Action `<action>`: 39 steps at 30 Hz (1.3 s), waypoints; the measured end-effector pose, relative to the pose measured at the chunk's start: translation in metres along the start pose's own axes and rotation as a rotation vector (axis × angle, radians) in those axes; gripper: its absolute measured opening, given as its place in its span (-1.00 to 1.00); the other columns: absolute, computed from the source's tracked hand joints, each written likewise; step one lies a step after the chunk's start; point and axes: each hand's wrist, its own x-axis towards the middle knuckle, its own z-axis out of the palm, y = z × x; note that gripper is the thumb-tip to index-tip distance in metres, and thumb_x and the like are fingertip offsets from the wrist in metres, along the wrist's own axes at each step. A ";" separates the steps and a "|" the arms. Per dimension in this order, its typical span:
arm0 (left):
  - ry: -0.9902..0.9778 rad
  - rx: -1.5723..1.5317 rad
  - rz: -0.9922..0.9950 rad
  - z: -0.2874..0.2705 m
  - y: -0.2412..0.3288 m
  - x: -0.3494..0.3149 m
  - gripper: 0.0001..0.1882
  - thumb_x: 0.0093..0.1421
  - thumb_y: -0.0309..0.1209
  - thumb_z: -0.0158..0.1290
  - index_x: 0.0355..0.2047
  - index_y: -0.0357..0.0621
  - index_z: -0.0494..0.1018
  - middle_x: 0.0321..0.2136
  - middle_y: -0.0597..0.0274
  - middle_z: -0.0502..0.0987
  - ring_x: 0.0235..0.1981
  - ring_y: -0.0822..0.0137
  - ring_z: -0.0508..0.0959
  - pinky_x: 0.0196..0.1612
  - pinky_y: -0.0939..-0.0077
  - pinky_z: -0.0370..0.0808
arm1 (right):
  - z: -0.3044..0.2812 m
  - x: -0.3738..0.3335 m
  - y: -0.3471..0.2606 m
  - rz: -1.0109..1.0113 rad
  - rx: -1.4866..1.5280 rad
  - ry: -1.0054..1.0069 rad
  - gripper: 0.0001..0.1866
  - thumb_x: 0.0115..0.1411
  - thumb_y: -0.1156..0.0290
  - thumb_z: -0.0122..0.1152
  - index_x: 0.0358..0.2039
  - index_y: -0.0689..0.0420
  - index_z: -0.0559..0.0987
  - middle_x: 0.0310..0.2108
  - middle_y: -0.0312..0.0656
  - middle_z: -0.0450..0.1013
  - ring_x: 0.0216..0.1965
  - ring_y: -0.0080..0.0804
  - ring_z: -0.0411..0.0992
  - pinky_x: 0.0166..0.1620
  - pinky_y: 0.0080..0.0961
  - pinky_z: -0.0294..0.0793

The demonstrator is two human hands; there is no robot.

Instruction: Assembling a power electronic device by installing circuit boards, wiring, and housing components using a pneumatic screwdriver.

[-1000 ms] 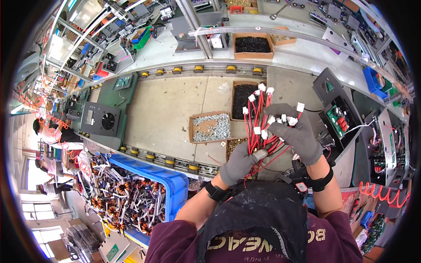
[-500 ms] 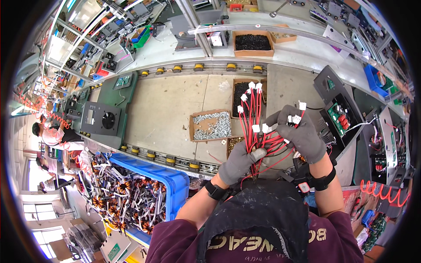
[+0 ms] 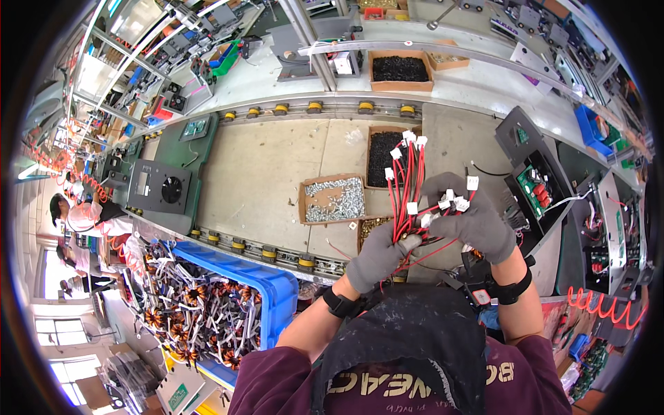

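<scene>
A bundle of red wires (image 3: 413, 181) with white plugs rises from my gloved left hand (image 3: 380, 257), whose fingers are wrapped round its lower part. Some wires bend right, toward my right hand (image 3: 481, 223). That hand, also in a grey glove, is closed on the wires close to several white connectors (image 3: 453, 200). One white connector (image 3: 472, 182) sticks up above its fingers. Part of the grip is hidden behind the fingers. Under the hands, dark and red wire ends hang near my chest.
Cardboard trays hold silver screws (image 3: 335, 200) and black screws (image 3: 389, 155). A blue bin (image 3: 280, 294) of wired copper coils stands at the left. To the right lies an open black housing with a green circuit board (image 3: 534, 185). A roller track (image 3: 280, 109) runs behind. Another person (image 3: 90, 214) is at far left.
The wire bundle has shifted slightly right and leans more that way. My left hand has moved a little right. My right hand has sunk slightly, still among the connectors.
</scene>
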 end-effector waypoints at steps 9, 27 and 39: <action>-0.015 0.084 0.098 -0.001 -0.002 0.000 -0.73 0.25 -0.44 0.00 -0.06 -0.26 0.42 -0.39 0.23 0.53 -0.41 0.57 0.42 -0.34 0.59 0.42 | 0.009 0.004 -0.009 -0.038 -0.037 -0.099 -0.48 -0.12 0.47 0.48 -0.08 0.17 0.55 -0.05 -0.17 0.44 -0.03 -0.41 0.40 0.03 -0.44 0.38; -0.073 -0.582 -0.034 -0.012 0.014 -0.010 -0.53 0.15 -0.38 0.04 0.06 -0.33 0.34 -0.30 0.20 0.54 -0.26 0.47 0.49 -0.22 0.67 0.40 | -0.003 -0.010 0.023 -0.252 -0.067 -0.281 -0.75 -0.01 0.44 0.29 -0.28 0.21 0.55 -0.30 -0.16 0.49 -0.29 -0.35 0.45 -0.18 -0.42 0.44; 0.218 0.199 0.308 -0.003 0.020 -0.011 -0.53 0.22 -0.05 0.06 -0.32 -0.32 0.54 -0.56 0.23 0.52 -0.47 0.44 0.49 -0.36 0.51 0.43 | -0.022 -0.018 -0.024 -0.224 -0.182 0.132 -0.56 0.20 0.19 0.10 -0.01 0.21 0.43 -0.12 -0.19 0.46 -0.42 -0.61 0.42 -0.37 -0.66 0.41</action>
